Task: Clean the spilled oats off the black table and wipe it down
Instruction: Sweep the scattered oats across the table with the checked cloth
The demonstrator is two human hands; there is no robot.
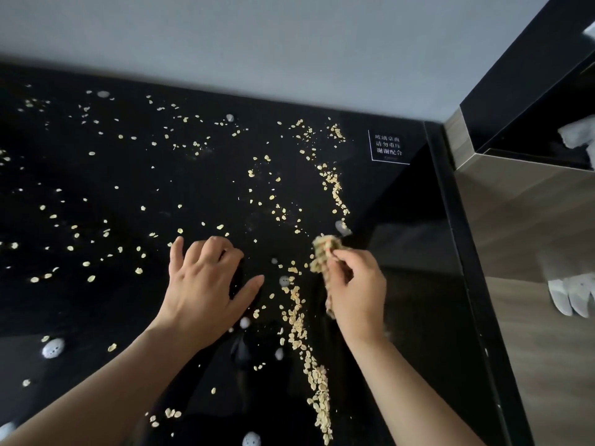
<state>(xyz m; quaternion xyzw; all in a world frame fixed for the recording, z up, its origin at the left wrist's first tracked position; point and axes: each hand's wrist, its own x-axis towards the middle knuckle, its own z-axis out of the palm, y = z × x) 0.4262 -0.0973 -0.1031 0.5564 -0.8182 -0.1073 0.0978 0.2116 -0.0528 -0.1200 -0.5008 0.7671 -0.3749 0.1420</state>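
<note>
Pale oat flakes (pixel 299 320) lie scattered all over the glossy black table (pixel 106 175), thickest in a long line running from near my right hand to the near edge. My left hand (pixel 206 284) rests on the table top with fingers spread. My right hand (pixel 355 289) pinches a small cloth or sponge (pixel 325 255) that is coated with oats, just to the right of the oat line.
Several whitish blobs (pixel 53 348) dot the table. A white-lettered sign (pixel 388 145) sits at the far right corner. A grey wall (pixel 257 37) backs the table. To the right stands a wood-and-black cabinet (pixel 528 207) with white crumpled material (pixel 571 294) below.
</note>
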